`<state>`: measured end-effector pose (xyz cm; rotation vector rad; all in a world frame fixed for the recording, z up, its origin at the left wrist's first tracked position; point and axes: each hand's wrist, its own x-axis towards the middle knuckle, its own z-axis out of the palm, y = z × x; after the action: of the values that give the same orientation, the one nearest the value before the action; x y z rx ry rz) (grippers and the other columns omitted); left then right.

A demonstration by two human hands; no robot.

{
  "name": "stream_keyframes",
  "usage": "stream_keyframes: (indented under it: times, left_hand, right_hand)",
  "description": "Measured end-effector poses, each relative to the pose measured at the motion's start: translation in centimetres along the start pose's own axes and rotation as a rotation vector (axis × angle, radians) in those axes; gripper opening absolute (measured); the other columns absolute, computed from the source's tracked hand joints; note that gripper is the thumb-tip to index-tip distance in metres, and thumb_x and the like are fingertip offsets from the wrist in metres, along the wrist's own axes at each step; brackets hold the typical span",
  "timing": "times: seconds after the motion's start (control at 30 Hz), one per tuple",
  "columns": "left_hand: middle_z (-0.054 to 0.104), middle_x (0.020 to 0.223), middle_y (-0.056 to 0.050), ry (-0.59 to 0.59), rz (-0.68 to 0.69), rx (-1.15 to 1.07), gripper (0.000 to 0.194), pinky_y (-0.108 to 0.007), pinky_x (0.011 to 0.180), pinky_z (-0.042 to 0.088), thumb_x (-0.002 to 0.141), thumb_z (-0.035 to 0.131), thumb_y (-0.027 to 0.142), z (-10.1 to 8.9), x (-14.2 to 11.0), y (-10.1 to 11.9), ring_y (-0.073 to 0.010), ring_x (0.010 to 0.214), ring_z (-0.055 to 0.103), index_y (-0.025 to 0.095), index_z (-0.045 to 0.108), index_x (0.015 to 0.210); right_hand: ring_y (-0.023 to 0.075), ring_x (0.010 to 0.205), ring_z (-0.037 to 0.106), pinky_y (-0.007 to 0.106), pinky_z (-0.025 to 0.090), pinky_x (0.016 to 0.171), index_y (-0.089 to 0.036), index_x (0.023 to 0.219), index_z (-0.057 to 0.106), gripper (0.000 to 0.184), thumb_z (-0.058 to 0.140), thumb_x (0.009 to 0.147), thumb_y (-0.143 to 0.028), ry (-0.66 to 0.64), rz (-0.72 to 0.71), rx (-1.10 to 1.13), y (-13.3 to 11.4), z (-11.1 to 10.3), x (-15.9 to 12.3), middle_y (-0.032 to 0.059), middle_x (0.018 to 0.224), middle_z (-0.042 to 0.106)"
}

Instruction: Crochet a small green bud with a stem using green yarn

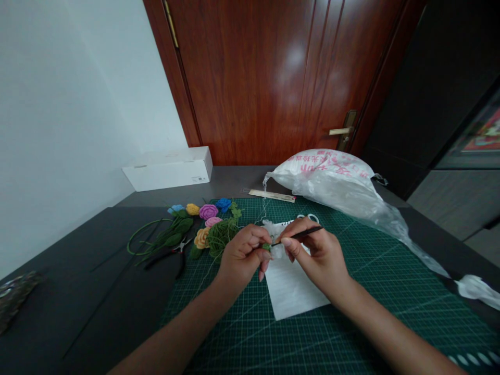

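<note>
My left hand (242,255) pinches a small green crocheted piece (266,247) between thumb and fingers, with white fluffy stuffing (276,251) bunched just beside it. My right hand (314,250) grips a slim black-handled crochet hook (300,235), whose tip reaches the green piece. Both hands are above a sheet of white paper (291,286) lying on a green cutting mat (375,297). To the left of my left hand sit a tangle of green yarn (221,237) and several crocheted flowers, including a purple one (208,211).
Needle-nose pliers (175,255) and green-wrapped wire stems (148,234) lie on the dark table (70,271) left of the mat. Behind the mat are a white plastic bag (332,182), a ruler (272,195) and a white box (170,169). A wooden door (250,67) stands beyond.
</note>
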<state>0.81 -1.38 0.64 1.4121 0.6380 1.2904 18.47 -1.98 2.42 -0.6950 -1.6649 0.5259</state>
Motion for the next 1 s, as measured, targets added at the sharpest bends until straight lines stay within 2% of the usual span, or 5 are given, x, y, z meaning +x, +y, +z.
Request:
stream_keyframes:
  times: [0.1,0.3,0.5,0.73,1.0]
  left_hand:
    - [0.054,0.058,0.009,0.012,-0.018,0.021,0.014,-0.015,0.034,0.042,0.078,0.062,0.007,0.0,-0.2,-0.1,-0.0066,0.037,0.051,0.019,0.059,0.085]
    - [0.057,0.062,0.007,0.008,-0.014,0.081,0.009,-0.016,0.036,0.044,0.081,0.063,0.010,-0.3,0.0,0.2,-0.0062,0.037,0.052,0.018,0.060,0.084]
    - [0.058,0.061,0.007,0.014,0.001,0.074,0.008,-0.018,0.038,0.045,0.082,0.062,0.011,-0.7,0.4,0.1,-0.0073,0.039,0.055,0.018,0.059,0.085]
    - [0.057,0.060,0.007,0.024,0.026,0.080,0.010,-0.018,0.040,0.046,0.081,0.062,0.009,-0.5,0.3,0.7,-0.0078,0.040,0.056,0.018,0.059,0.085]
    - [0.056,0.062,0.008,0.030,0.024,0.070,0.011,-0.018,0.039,0.046,0.080,0.063,0.009,-0.3,0.3,0.6,-0.0073,0.040,0.056,0.018,0.059,0.085]
  right_hand:
    - [0.0131,0.063,0.063,0.025,0.051,0.056,-0.021,0.087,0.066,0.007,0.066,0.094,-0.019,-0.025,-0.030,0.015,0.4,0.4,0.0,0.0017,0.077,0.067]
    - [0.0113,0.057,0.061,0.025,0.051,0.052,-0.021,0.090,0.062,0.012,0.063,0.098,-0.030,0.035,0.119,0.090,1.0,0.5,-0.1,0.0003,0.080,0.062]
    - [0.0126,0.062,0.063,0.026,0.053,0.055,-0.022,0.094,0.063,0.005,0.064,0.097,-0.026,0.138,0.077,0.047,-0.1,-0.5,0.1,0.0023,0.085,0.065]
    - [0.0119,0.059,0.063,0.026,0.053,0.052,-0.022,0.092,0.064,0.006,0.065,0.097,-0.026,0.111,0.088,0.104,0.0,-0.1,0.0,0.0031,0.087,0.068]
    - [0.0115,0.054,0.060,0.024,0.049,0.049,-0.021,0.091,0.065,0.010,0.067,0.096,-0.029,0.118,0.178,0.158,-0.1,0.0,0.0,-0.0013,0.071,0.063]
